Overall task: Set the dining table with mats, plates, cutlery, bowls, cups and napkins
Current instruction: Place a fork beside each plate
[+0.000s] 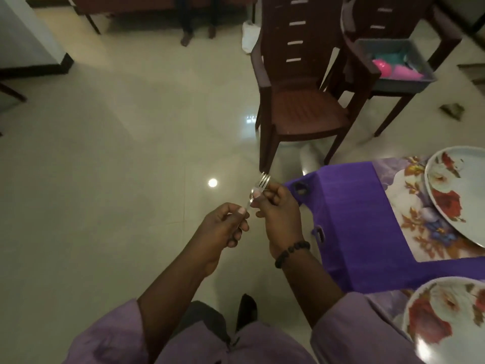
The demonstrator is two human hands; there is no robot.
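Now we're at the cutlery step, with a fork (258, 189) held out over the floor, just left of the counter (362, 232) and not yet on it. Our right hand (279, 215) has its grip pinched round the neck just below the prongs, while our left hand (227, 225) has its grip curled round the handle end, so both are clamped on the same fork. Over on the counter's purple cloth, two flowered plates, one farther (462, 195) and one nearer (446, 319), already sit on floral mats (409, 219). Next, we reckon, one hand lets go and the other carries the fork across to lie flat on the mat beside a plate. The tub (393, 61) on the far chair (296, 101) holds pink and teal items, too blurred to name.
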